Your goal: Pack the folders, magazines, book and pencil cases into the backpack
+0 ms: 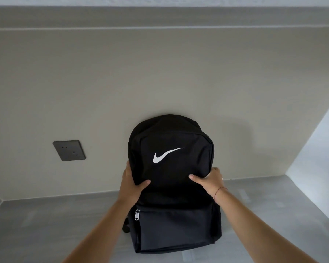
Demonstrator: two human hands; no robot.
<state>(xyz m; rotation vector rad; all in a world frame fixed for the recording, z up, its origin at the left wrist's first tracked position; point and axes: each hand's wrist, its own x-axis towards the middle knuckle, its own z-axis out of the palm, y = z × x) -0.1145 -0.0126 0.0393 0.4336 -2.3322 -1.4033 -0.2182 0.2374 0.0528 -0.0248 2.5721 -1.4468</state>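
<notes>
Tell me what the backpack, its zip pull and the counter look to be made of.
Backpack: black woven synthetic fabric, matte; it creases softly under both hands' grip.
Zip pull: probably metal, silvery with a slight shine.
Counter: smooth grey surface, faintly mottled; could be stone, concrete or laminate, hard to tell.

Soft, even, diffuse light; no glare. Faint shadow on the wall [179,73] right of the backpack [171,177]. Black fabric swallows detail. Focus sharp centrally; wide-angle distortion bends wall lines toward edges. Desk [46,224] surface shows dull mottled sheen.
</notes>
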